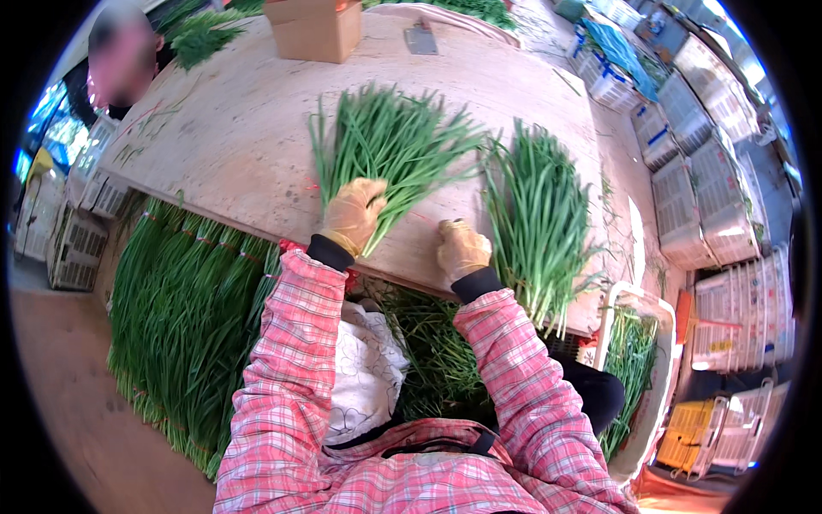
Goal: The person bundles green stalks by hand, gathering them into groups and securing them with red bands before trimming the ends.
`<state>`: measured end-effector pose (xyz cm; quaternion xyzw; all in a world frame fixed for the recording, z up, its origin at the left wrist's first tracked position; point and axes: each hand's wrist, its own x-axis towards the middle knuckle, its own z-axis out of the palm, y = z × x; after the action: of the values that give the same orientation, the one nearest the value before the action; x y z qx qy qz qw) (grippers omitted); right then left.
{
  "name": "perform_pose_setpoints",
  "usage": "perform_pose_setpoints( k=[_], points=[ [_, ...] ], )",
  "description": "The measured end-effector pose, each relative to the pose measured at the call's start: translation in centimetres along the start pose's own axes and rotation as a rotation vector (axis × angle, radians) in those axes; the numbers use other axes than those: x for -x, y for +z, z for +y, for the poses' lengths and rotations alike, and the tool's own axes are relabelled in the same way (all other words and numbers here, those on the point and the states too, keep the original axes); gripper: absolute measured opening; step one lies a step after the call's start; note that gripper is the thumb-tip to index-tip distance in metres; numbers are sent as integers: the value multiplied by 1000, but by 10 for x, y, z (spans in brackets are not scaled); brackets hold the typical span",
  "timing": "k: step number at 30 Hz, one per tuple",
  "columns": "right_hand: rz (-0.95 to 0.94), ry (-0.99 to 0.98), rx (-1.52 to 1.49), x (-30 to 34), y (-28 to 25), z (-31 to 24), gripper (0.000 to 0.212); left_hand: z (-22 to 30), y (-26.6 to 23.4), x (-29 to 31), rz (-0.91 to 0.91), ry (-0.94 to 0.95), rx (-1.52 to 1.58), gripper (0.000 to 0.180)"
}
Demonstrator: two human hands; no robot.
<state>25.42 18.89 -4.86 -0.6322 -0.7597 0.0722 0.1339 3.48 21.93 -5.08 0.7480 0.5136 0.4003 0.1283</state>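
Looking down past pink-and-white plaid sleeves (291, 343) to tight-packed bundles of long green leaves (184, 317) above a dusty brown floor (77, 351) at left, and to a white plastic basket (607, 319) of loose greens at right. Up over the front edge now, onto a broad, pale, scuffed wooden tabletop (248, 111). Gripping, with the yellow-gloved left hand (353, 211), a fanned bunch of slim green leaves (385, 146) by its lower stems, over the wood. Curling in the fingers of the yellow-gloved right hand (463, 248), just by a thin red strand (424, 219); cannot tell whether pinching it. Right beside that fist, on to a second thick green bunch (538, 214), laid on the table. Farther out, past stacked white slatted crates (702, 201) along the right, to a flat grey plate (421, 39), a brown cardboard box (312, 38) and, far left, a person (124, 60) by the tabletop.
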Motion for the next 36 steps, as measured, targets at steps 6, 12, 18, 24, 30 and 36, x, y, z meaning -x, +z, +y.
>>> perform_pose_setpoints(
  k=[6,12,18,24,30,36],
  points=[
    [326,-261,-267,83,-61,-13,15,-13,6,4,59,-359,-94,37],
    [502,320,-590,184,-86,97,15,29,-6,4,279,58,-495,37],
    [298,480,-532,203,-100,171,26,143,45,21,-312,-356,358,54],
    [229,426,-577,168,-73,185,32,206,135,24,-385,-447,183,118],
    [206,381,-347,142,-77,101,32,177,170,32,-297,-361,194,52],
    [217,192,-277,161,-63,81,44,188,139,77,-271,-593,1067,27]
  ],
)
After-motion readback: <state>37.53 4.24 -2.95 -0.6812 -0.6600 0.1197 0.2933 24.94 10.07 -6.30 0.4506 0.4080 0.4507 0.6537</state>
